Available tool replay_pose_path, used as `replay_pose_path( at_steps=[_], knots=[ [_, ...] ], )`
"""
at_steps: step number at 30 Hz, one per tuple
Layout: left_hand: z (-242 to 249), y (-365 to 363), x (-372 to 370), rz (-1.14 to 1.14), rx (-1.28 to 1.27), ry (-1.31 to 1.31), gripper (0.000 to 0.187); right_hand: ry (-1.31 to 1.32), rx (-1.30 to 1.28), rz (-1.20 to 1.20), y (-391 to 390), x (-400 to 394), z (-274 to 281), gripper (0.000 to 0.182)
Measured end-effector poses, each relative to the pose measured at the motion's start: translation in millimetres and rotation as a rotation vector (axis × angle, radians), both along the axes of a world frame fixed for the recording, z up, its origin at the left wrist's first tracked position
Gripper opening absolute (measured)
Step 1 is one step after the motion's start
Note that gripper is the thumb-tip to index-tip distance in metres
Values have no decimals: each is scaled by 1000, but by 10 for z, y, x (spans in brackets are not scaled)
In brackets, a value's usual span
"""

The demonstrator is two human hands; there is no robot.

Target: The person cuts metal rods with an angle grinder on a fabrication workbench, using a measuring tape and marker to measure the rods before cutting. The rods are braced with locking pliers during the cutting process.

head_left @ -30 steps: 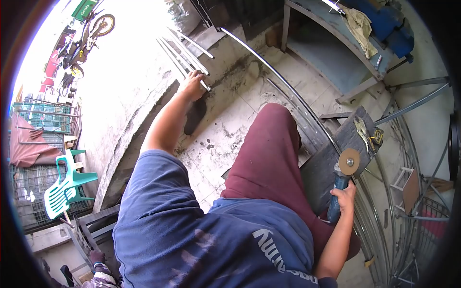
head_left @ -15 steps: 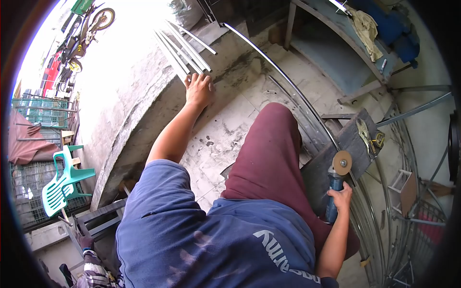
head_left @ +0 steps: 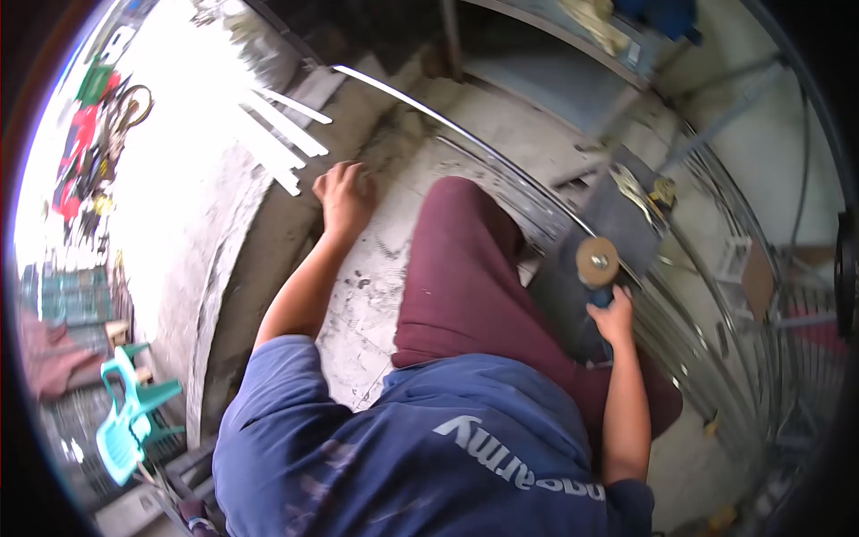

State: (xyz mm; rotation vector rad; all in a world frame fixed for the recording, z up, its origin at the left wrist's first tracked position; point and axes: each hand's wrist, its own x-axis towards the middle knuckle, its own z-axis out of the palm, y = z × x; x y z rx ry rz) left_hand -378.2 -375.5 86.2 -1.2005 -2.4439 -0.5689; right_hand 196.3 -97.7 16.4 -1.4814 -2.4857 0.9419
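Observation:
My right hand [head_left: 614, 317] is wrapped round the blue body of an angle grinder [head_left: 599, 299], whose brown disc [head_left: 597, 261] faces up over the dark work board [head_left: 562, 279]. A long shiny metal tube [head_left: 483, 141] runs across the board beside the disc. My left hand [head_left: 345, 199] is raised over the edge of the concrete ledge [head_left: 234, 219], its fingers loosely bent and apart with nothing seen in them. Just beyond its fingertips several cut metal tubes [head_left: 284, 131] lie on the ledge, glaring in bright light.
Locking pliers [head_left: 635, 192] and a yellow tape measure [head_left: 663, 191] lie at the board's far end. Long metal tubes [head_left: 693, 345] stretch along the floor at right. A metal-framed table [head_left: 537, 89] stands ahead. A green plastic chair [head_left: 125, 421] is at left.
My left hand has drawn back slightly from the tube ends on the ledge. The camera view has shifted and blurred. My right hand still grips the grinder.

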Motion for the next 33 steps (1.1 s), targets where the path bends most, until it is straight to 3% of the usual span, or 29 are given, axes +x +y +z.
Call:
replay_pose_path(
  at_steps=[4, 9, 12, 13, 17, 19, 20, 22, 25, 29, 33],
  knots=[
    [155, 45, 793, -145, 20, -114, 30, -235, -100, -7, -74, -192, 534, 81],
    [422, 100, 1355, -414, 10, -49, 23, -478, -196, 62, -116, -6, 928, 67],
    [592, 247, 1465, -503, 46, -55, 21, -533, -400, 108, 11, 292, 1213, 59],
    [646, 326, 1489, -521, 59, -18, 20, -590, -480, 99, 148, 449, 1268, 72],
    [854, 700, 1598, -595, 98, -63, 20, -512, -337, -180, 679, 1284, 1483, 95],
    [975, 976, 1783, -673, 114, -109, 20, -480, -254, -372, 888, 1613, 1580, 91],
    [1042, 1125, 1891, -711, 119, -133, 20, -407, -89, -448, 971, 1886, 1292, 59],
    [1181, 1515, 2210, -874, 112, -118, 23, -372, -77, -551, 1070, 2117, 1194, 58],
    [1299, 2166, 2700, -1129, 62, -104, 30, -269, 65, -706, 1025, 2475, 504, 44],
    [1338, 3112, 3523, -1398, -80, 61, 36, -526, -445, -358, 1000, 2663, 661, 25],
    [751, 4109, 4064, -1608, -260, 138, 35, -433, -337, -565, 1064, 3086, 411, 20]
  ],
)
